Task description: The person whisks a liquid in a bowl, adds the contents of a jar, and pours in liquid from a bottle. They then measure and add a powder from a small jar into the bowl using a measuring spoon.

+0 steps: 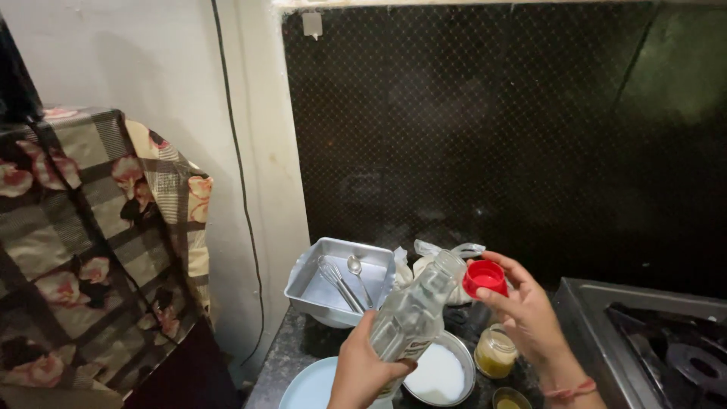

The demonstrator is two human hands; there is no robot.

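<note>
Two hands are busy over a dark stone counter (pixel 291 356). Far to the left, a flowered cloth (pixel 83 250) hangs over something tall, and a black wire (pixel 242 197) runs down the pale wall. Next comes a square metal tin (pixel 314 284) with a whisk (pixel 339 282) and a spoon (pixel 356 266) lying inside it. Below it sits a pale blue plate (pixel 307 388). The left hand (pixel 363 371) is wrapped around the lower part of a clear plastic bottle (pixel 416 310), which tilts up and to the right. The bottle looks light and a bit squashy, and it may be slippery, so holding it low around the middle seems best. Under it is a round steel bowl (pixel 443 373) of white stuff. The right hand (pixel 522 310) pinches a red cap (pixel 485 277) with its fingers, right beside the bottle's open mouth. A small glass jar (pixel 496 352) of yellow stuff stands below that hand. A gas stove (pixel 659 341) is on the far right, cut off by the edge. A knotted plastic bag (pixel 439 254) hides behind the bottle. I cannot tell what is in the bottle.
</note>
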